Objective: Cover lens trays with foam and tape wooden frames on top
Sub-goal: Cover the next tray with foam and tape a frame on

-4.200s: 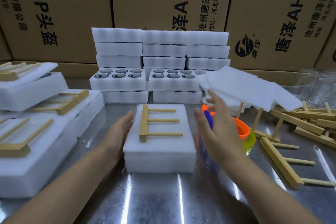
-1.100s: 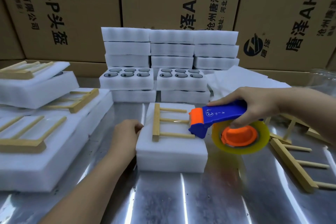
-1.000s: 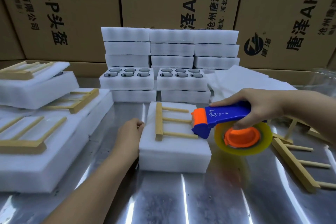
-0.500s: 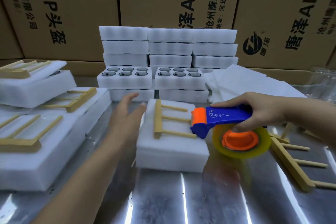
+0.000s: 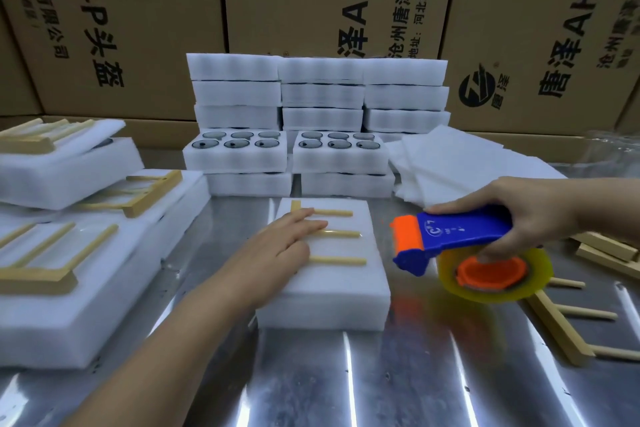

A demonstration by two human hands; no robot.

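From the head camera, a white foam block (image 5: 329,302) sits in the middle of the shiny table (image 5: 381,388). A wooden frame (image 5: 341,234) lies on top of it. The left hand (image 5: 280,246) rests flat on the frame, fingers straight, its grip open. The right hand (image 5: 530,215) has its grip closed round a blue tape gun (image 5: 450,236), just right of the block and maybe not touching it. Open lens trays (image 5: 235,152) stand behind.

Wooden frame spine (image 5: 295,205) — mostly beneath left hand (image 5: 277,250)
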